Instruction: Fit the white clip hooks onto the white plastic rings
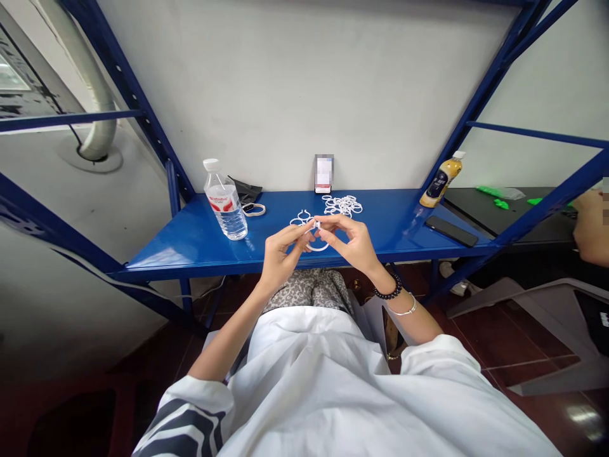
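Above the front edge of the blue shelf table [200,244], both my hands pinch one white plastic ring [318,245]. My left hand [281,252] grips its left side with thumb and fingertips. My right hand [351,240] pinches the top of the ring, the other fingers curled. A small group of white rings [301,220] lies just behind my hands, and a pile of several white rings [343,205] lies farther back on the table.
A clear water bottle [224,202] stands at the left, with a white ring [254,210] and dark items behind it. A small box [323,173] leans on the wall. A yellow drink bottle [440,180] and black phone [451,231] sit right. Another person's hand [590,227] shows at far right.
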`<act>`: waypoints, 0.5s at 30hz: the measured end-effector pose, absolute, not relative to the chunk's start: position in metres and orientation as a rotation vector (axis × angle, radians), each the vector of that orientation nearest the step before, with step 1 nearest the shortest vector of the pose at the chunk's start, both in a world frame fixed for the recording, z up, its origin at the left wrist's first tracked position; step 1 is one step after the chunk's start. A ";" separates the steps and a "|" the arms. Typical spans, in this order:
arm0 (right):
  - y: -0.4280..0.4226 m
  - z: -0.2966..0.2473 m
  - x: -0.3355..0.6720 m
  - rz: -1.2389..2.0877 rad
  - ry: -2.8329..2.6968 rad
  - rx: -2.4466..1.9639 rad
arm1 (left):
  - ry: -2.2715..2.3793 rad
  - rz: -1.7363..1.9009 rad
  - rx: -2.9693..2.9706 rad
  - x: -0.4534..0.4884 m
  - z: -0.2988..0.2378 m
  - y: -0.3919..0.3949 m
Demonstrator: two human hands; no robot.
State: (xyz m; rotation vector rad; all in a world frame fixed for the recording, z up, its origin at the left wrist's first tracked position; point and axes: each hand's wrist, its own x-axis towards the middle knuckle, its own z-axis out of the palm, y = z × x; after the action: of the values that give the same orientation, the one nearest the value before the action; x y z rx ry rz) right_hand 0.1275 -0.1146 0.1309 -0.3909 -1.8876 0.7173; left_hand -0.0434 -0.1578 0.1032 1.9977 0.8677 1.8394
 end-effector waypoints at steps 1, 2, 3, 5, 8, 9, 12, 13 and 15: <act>-0.114 0.132 0.129 0.774 -1.888 -0.386 | 0.865 1.835 1.986 -0.044 0.104 -0.158; -0.113 0.132 0.130 0.824 -1.891 -0.375 | 0.867 1.831 1.986 -0.044 0.104 -0.158; -0.112 0.133 0.131 0.868 -1.901 -0.361 | 0.873 1.830 1.996 -0.045 0.105 -0.159; -0.110 0.133 0.133 0.929 -1.935 -0.336 | 0.886 1.838 2.027 -0.046 0.108 -0.161; -0.108 0.133 0.135 0.964 -1.970 -0.332 | 0.925 1.858 2.051 -0.049 0.110 -0.163; -0.108 0.133 0.135 0.967 -1.968 -0.337 | 0.947 1.866 2.036 -0.049 0.110 -0.163; -0.108 0.133 0.134 0.972 -1.928 -0.347 | 0.994 1.873 1.974 -0.050 0.110 -0.163; -0.108 0.133 0.134 0.976 -1.903 -0.349 | 0.988 1.858 1.969 -0.050 0.110 -0.162; -0.109 0.133 0.134 0.980 -1.847 -0.359 | 0.974 1.805 2.005 -0.049 0.109 -0.162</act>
State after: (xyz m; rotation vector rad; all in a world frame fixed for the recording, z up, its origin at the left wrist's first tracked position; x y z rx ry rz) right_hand 0.1339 -0.1089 0.1335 -0.3589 -1.8472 0.9796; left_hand -0.0492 -0.1617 0.1091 2.0051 0.9742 1.8050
